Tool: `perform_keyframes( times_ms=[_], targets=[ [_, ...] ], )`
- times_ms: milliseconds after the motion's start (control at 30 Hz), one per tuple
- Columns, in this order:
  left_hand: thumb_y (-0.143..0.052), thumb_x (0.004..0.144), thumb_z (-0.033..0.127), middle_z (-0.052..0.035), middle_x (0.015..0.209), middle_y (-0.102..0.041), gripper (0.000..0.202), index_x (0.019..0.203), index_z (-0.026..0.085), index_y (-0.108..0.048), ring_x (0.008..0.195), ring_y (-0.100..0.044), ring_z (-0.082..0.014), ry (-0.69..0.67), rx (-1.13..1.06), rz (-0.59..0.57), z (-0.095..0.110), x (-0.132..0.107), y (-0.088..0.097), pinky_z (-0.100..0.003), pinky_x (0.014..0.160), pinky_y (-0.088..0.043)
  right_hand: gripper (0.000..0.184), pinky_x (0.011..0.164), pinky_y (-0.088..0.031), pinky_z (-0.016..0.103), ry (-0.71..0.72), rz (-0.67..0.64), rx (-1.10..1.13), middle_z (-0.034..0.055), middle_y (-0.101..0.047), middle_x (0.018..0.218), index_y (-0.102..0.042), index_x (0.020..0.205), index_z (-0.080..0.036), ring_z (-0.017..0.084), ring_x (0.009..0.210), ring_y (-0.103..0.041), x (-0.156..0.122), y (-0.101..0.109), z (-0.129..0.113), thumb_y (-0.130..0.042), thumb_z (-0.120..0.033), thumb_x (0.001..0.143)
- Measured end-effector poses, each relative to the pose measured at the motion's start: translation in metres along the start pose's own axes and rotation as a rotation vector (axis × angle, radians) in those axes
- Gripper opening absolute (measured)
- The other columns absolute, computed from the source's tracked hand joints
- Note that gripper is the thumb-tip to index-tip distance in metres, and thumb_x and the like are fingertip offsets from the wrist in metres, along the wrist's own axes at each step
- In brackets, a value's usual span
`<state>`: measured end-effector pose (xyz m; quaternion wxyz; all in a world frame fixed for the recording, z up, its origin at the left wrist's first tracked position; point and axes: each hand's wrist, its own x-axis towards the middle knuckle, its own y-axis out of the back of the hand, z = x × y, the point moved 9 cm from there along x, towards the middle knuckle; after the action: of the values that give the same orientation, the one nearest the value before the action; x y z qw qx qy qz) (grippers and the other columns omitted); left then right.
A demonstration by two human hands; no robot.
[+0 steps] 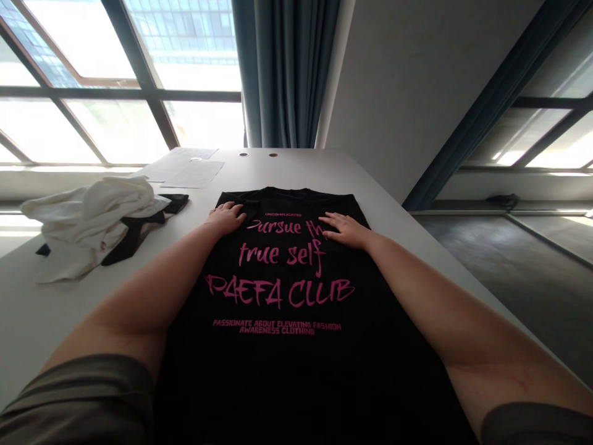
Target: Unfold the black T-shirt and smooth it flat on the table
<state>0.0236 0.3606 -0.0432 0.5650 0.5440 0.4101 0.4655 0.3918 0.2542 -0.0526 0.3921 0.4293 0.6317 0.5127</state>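
Note:
A black T-shirt with pink lettering lies spread on the white table, its collar at the far end and its lower part running toward me. My left hand rests flat on the shirt's upper left, fingers stretched out near the printed words. On the upper right, my right hand lies with spread fingers, covering the end of the top line of large lettering. Neither hand grips the cloth. No sleeves stick out past the shirt's sides near the shoulders.
A crumpled heap of white cloth with black pieces lies to the left on the table. Sheets of paper lie at the back left. Two round holes show near the far edge. Beyond are windows, a blue curtain and a wall.

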Motion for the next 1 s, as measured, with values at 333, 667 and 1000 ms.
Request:
perform_keyframes(
  times_ms=[333, 667, 1000],
  targets=[
    [-0.028, 0.099, 0.064, -0.0079, 0.169, -0.030, 0.070, 0.160, 0.031, -0.038, 0.153, -0.030, -0.0351, 0.007, -0.007, -0.018, 0.0023, -0.0023, 0.0026, -0.056, 0.123, -0.030, 0.073, 0.126, -0.019, 0.060, -0.005, 0.004, -0.004, 0.0090, -0.025, 0.171, -0.035, 0.163, -0.030, 0.036, 0.157, -0.023, -0.0010, 0.0009, -0.0002, -0.039, -0.067, 0.101],
    [-0.028, 0.099, 0.064, -0.0087, 0.169, -0.030, 0.070, 0.160, 0.031, -0.039, 0.153, -0.030, -0.0350, 0.007, -0.014, -0.020, 0.0020, -0.0022, 0.0025, -0.057, 0.123, -0.029, 0.074, 0.125, -0.020, 0.061, 0.009, 0.009, 0.004, 0.0094, -0.025, 0.171, -0.036, 0.163, -0.030, 0.037, 0.156, -0.024, 0.0008, -0.0004, 0.0019, -0.039, -0.069, 0.101],
    [-0.029, 0.100, 0.062, -0.0081, 0.168, -0.032, 0.068, 0.158, 0.031, -0.041, 0.153, -0.031, -0.0350, -0.004, -0.016, -0.013, 0.0058, -0.0049, 0.0058, -0.056, 0.122, -0.031, 0.075, 0.125, -0.021, 0.060, 0.013, 0.013, -0.010, 0.0106, -0.025, 0.171, -0.036, 0.163, -0.027, 0.037, 0.156, -0.025, 0.0025, -0.0021, 0.0038, -0.040, -0.067, 0.100]
  ],
)
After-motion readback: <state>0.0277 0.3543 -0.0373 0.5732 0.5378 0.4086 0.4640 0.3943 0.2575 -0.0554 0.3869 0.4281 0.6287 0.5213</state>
